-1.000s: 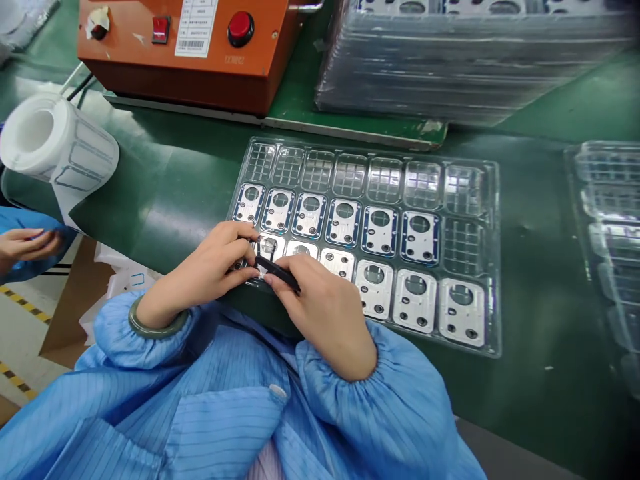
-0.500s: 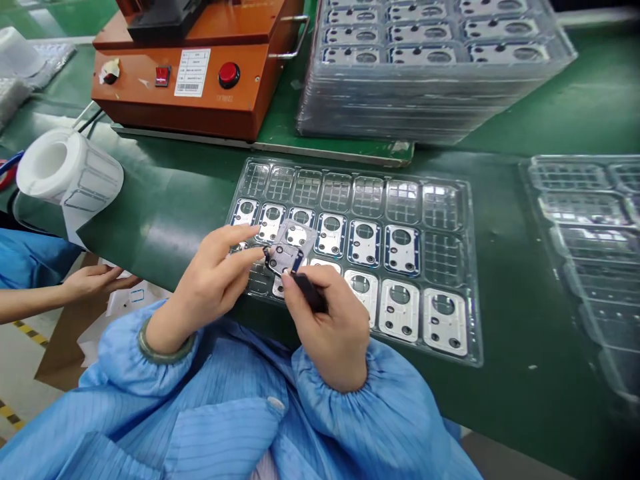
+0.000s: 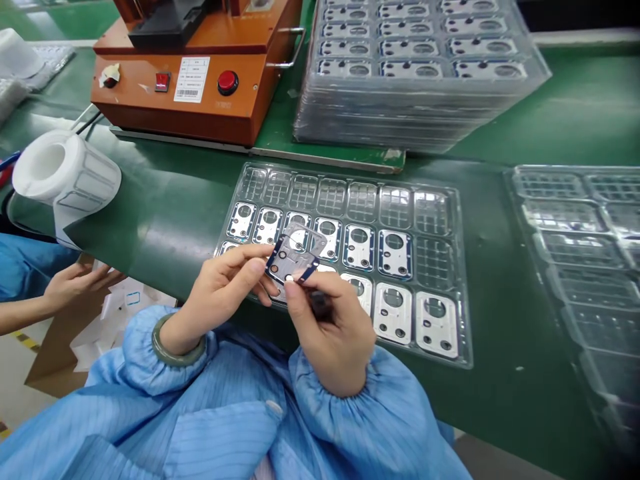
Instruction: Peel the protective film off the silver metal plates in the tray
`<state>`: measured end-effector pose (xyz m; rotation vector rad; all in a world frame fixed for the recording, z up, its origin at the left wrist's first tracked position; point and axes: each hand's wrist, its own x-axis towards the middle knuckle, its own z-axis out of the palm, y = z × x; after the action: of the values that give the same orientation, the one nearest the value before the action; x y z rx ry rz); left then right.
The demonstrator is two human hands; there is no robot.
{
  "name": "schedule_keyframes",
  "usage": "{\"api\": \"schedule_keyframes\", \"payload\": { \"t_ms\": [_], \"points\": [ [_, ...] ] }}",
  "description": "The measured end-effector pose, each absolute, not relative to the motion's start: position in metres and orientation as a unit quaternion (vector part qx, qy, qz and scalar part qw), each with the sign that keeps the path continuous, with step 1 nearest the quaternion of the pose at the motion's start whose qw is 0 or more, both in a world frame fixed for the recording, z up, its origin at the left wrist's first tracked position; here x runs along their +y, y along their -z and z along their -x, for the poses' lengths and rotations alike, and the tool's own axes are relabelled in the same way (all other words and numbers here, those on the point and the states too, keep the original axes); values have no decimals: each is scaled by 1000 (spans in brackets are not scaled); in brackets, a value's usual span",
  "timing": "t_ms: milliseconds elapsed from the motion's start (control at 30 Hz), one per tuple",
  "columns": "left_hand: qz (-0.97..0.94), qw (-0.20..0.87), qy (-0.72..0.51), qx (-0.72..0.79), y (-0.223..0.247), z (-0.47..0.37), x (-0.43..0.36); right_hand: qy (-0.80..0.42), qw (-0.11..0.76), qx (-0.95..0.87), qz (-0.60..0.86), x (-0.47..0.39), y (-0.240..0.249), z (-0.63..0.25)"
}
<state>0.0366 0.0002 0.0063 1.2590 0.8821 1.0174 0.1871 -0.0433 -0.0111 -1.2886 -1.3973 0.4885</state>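
The right hand [image 3: 335, 327] has thumb and fingers closed on the lower right corner of a thin plate [image 3: 300, 257], near the middle of the frame. The left hand [image 3: 225, 283] has its fingertips at the plate's left edge; whether they are clamped on it or only resting there, I cannot tell. The plate is raised at a tilt over the clear tray [image 3: 435, 263], with dark blue strips along parts of its edge and small round holes in its face. A dark object [image 3: 321, 305], mostly hidden, sits within the curl of the right fingers. A green bracelet [image 3: 177, 350] circles the left wrist.

In the tray's middle row lie six blue-edged plates [image 3: 359, 247], the third partly covered by the raised one. Silver plates [image 3: 393, 313] lie in the row closest to the wearer, the left part of that row hidden behind the hands.

At the upper left of the frame stands an orange machine [image 3: 170, 110] with a red button [image 3: 228, 83]; a white roll [image 3: 97, 173] sits below it at the left. Stacked trays [image 3: 380, 120] holding plates rise at the upper right, and another clear tray lies at the right edge. At the lower left, a co-worker's hands [image 3: 75, 287] are near an open cardboard box [image 3: 55, 363].
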Motion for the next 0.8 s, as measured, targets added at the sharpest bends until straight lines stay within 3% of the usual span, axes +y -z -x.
{"api": "schedule_keyframes", "payload": {
  "t_ms": [267, 800],
  "points": [
    [-541, 555, -498, 390, -12, -47, -1, -214, 547, -597, 546, -44, 14, -188],
    [-632, 459, -498, 377, -9, -41, -6, -244, 545, -613, 518, -46, 12, -188]
  ]
}}
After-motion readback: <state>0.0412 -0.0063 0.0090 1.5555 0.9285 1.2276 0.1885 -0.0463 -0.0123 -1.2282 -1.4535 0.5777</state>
